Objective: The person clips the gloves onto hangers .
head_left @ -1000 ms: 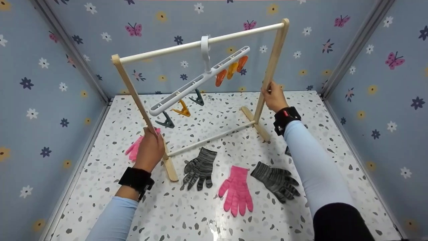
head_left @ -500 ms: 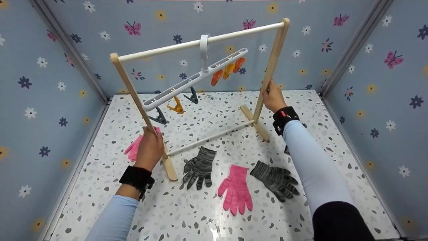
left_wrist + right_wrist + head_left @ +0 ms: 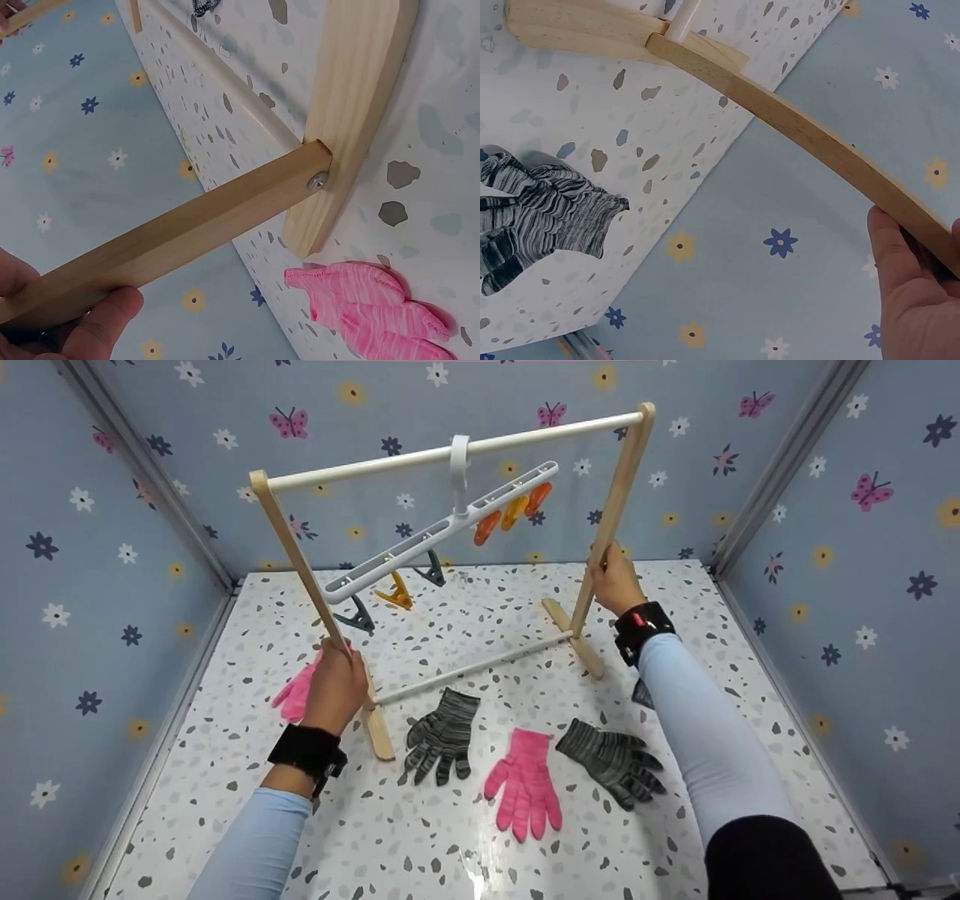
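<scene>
My left hand (image 3: 337, 686) grips the left upright of a wooden drying rack (image 3: 300, 551), low down near its foot. On the other side, my right hand (image 3: 616, 580) holds the right upright at about mid-height. From the rack's white top bar a white clip hanger (image 3: 450, 523) hangs by its hook, turned at a slant. Orange and yellow clips (image 3: 514, 513) hang under its far half, and green and yellow clips (image 3: 395, 591) under its near half. In the left wrist view, fingers and thumb (image 3: 112, 315) wrap the wooden upright (image 3: 187, 217).
In front of the rack lie a grey striped glove (image 3: 442, 735), a pink glove (image 3: 525, 787) and another grey glove (image 3: 611, 761). A second pink glove (image 3: 298, 690) lies partly behind my left hand. A dark glove (image 3: 642, 694) shows beside my right forearm. Flowered walls enclose the speckled table (image 3: 420, 855).
The hanger has swung on the top bar, its near end moving up and left. Both hands keep their hold on the rack, which stays nearly in place.
</scene>
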Tool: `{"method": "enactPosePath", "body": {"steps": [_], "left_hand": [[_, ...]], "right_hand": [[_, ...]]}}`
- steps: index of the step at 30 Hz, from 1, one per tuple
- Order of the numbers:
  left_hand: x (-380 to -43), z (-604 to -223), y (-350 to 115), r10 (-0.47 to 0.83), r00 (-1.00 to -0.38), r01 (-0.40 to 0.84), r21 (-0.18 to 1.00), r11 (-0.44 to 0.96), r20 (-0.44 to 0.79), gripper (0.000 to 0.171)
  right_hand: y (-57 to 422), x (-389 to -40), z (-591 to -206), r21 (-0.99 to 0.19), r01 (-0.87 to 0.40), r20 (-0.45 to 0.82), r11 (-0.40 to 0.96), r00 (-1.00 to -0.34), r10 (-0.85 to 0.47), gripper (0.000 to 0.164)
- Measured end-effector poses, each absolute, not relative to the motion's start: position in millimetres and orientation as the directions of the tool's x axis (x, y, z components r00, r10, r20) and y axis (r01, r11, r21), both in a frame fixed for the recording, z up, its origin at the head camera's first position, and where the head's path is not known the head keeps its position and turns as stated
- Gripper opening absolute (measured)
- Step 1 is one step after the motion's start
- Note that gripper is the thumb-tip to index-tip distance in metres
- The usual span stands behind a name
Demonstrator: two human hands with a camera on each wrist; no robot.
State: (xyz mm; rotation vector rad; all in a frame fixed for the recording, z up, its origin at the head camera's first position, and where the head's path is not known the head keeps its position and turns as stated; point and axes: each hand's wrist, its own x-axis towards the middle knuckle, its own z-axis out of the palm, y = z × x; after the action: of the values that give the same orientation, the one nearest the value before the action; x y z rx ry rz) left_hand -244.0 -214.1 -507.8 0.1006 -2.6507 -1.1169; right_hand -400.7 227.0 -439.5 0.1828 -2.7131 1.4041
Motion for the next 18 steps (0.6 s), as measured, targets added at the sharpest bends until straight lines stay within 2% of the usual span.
{"method": "enactPosePath", "body": {"steps": [18], "left_hand": [[-269.2,-510.5,-209.8,-0.154,-0.963,0.063,0.737,0.673,0.223,0.034]], "right_hand": [[244.5,-384.0,-444.3,-0.746,-0.153,0.17,0.648,-0.985,-0.037,0.042]]}}
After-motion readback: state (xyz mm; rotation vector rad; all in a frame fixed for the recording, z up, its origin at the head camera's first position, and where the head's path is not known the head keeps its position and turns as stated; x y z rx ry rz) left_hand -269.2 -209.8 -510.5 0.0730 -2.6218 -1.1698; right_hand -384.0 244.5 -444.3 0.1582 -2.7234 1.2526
